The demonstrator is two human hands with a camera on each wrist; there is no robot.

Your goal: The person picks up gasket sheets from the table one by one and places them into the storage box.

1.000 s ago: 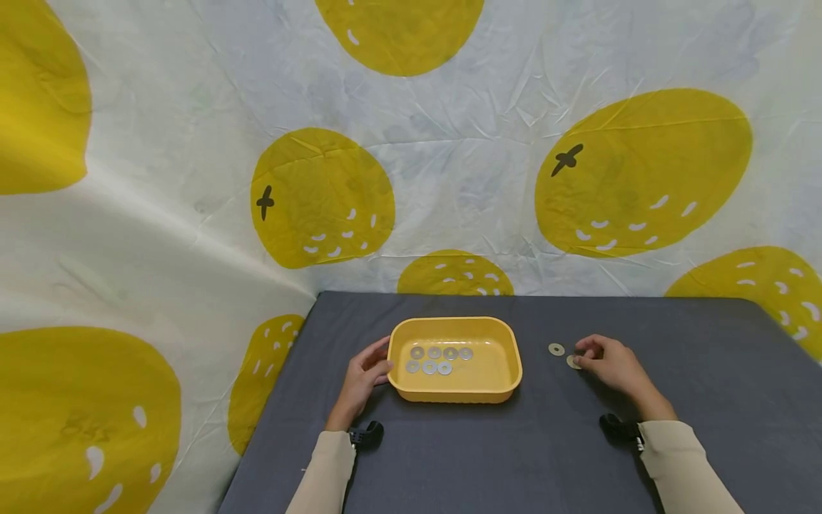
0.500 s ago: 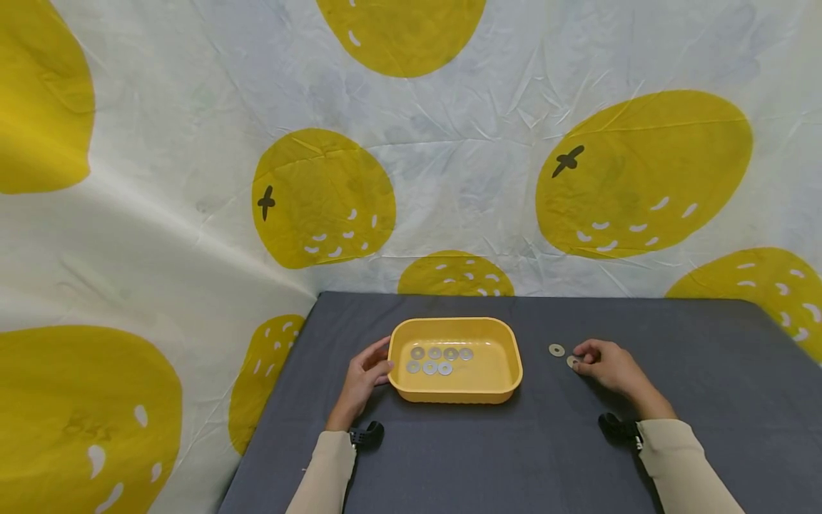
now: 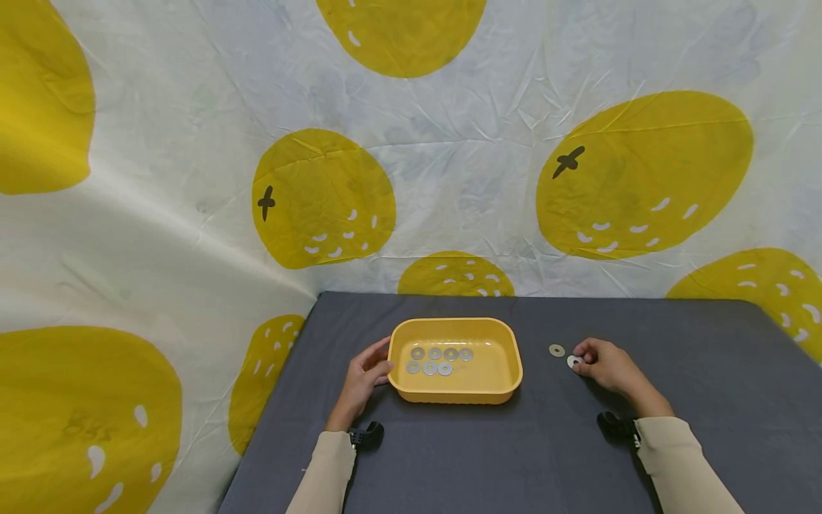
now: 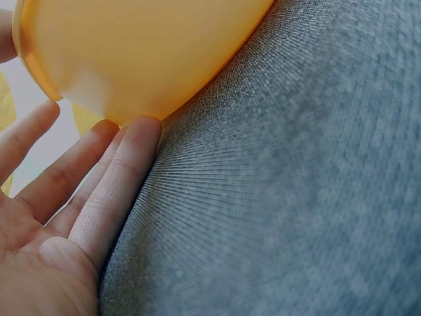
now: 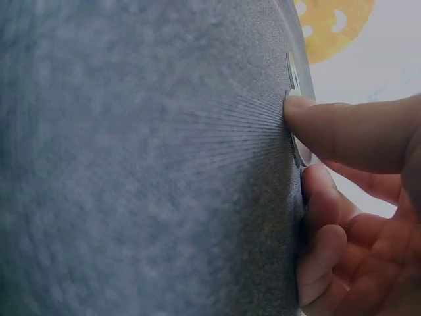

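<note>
In the head view a yellow plastic tray (image 3: 456,397) holds several flat metal washers (image 3: 429,368) in two rows. My left hand (image 3: 359,382) rests at its left end, fairly straight fingers (image 4: 141,141) touching the outer wall and the thumb at the rim. To the right of the tray, my right hand (image 3: 606,365) pinches the edge of a washer (image 3: 573,362) at table level. The right wrist view shows the thumb (image 5: 329,128) on that washer and other fingers curled; part of the grip is hidden. Another washer (image 3: 556,350) lies just beyond, up and left.
A dark grey cloth (image 3: 475,464) covers the table, whose back edge meets a hanging white sheet (image 3: 462,185) with yellow fruit prints. The sheet also runs along the left side. Each wrist bears a black camera mount (image 3: 367,435).
The washer at my right fingertips now looks brighter and its face shows more. My right hand has shifted only slightly. The left hand and the tray stay where they were.
</note>
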